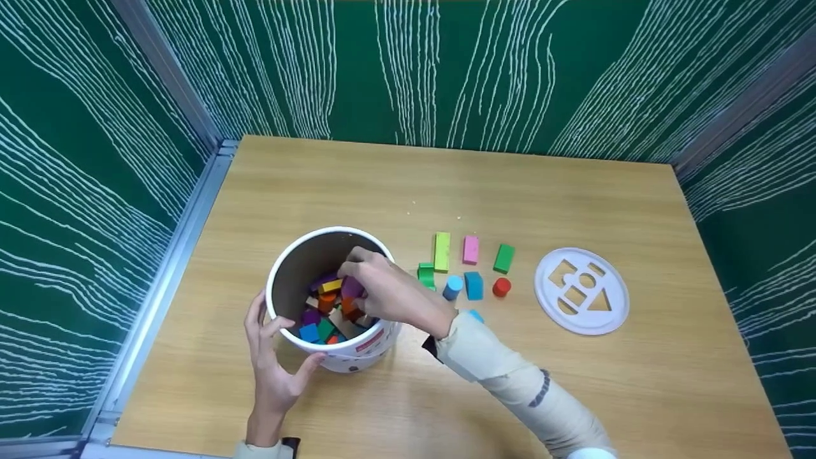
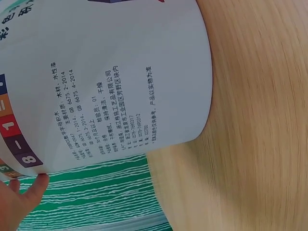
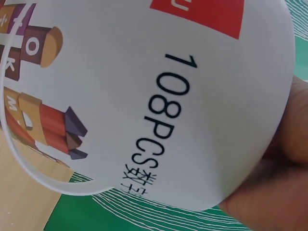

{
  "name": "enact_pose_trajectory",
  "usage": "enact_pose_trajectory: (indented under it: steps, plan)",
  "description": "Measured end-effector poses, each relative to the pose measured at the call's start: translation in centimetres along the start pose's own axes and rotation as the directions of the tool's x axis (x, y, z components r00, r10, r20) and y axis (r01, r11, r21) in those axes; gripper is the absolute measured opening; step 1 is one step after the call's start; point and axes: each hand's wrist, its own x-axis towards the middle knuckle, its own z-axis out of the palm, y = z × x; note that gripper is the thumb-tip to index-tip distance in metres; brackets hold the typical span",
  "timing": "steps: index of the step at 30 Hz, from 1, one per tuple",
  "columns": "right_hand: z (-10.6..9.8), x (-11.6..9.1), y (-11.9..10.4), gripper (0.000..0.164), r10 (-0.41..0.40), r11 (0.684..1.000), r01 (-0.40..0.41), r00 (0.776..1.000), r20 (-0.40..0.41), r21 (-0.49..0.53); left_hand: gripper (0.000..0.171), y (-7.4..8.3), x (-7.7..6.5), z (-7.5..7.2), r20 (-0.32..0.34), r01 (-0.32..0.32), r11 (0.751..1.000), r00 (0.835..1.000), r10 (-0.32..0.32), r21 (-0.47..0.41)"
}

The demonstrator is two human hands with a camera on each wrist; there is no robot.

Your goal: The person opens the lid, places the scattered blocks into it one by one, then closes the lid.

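A white bucket (image 1: pixel 276 280) stands on the table, with several coloured wooden blocks lying in its bottom. My left hand (image 1: pixel 275 366) holds the bucket at its near left side, fingers over the rim and thumb against the outer wall. Over the right side of the rim my right hand (image 1: pixel 386 287) reaches down inside, its fingers bent beside a purple block (image 1: pixel 352 287). I cannot tell whether the fingers grip that block. Also in the bucket are a yellow block (image 1: pixel 330 286) and a blue block (image 1: pixel 309 333). Printed text covers the bucket wall (image 2: pixel 130 48) in the left wrist view.
Right of the bucket lie a yellow-green block (image 1: pixel 442 252), a pink block (image 1: pixel 470 249), a green block (image 1: pixel 503 258), a blue cylinder (image 1: pixel 452 287) and a red cylinder (image 1: pixel 502 287). Farther right is a white lid (image 1: pixel 548 299) with shaped holes. Green patterned walls (image 1: pixel 357 70) border the table.
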Motion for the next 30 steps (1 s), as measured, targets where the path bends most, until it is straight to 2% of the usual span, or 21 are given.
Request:
enact_pose_trajectory:
  steps: [4, 13, 20, 30]
  plan:
    - [0.0, -0.2, -0.1, 0.042, 0.013, 1.000, -0.013, 1.000, 0.001, 0.003, 0.053, -0.3, -0.2, -0.1, 0.011, 0.013, 1.000, 1.000, -0.013, 0.009]
    - [-0.7, -1.6, -0.5, 0.037, -0.014, 1.000, 0.015, 0.999, -0.044, 0.026, 0.055, -3.2, -1.6, -0.4, 0.029, 0.043, 0.999, 0.999, -0.043, 0.007]
    - [-2.1, -3.8, -0.4, 0.023, -0.056, 0.995, 0.067, 0.986, -0.154, 0.070, 0.055, -3.0, -1.8, -0.5, 0.030, 0.066, 0.998, 0.997, -0.066, 0.004]
    - [-3.8, -6.6, 1.0, 0.025, 0.007, 1.000, 0.000, 0.972, -0.237, 0.029, 0.056, -3.1, -0.8, -0.3, 0.040, 0.044, 0.999, 0.998, -0.043, -0.028]
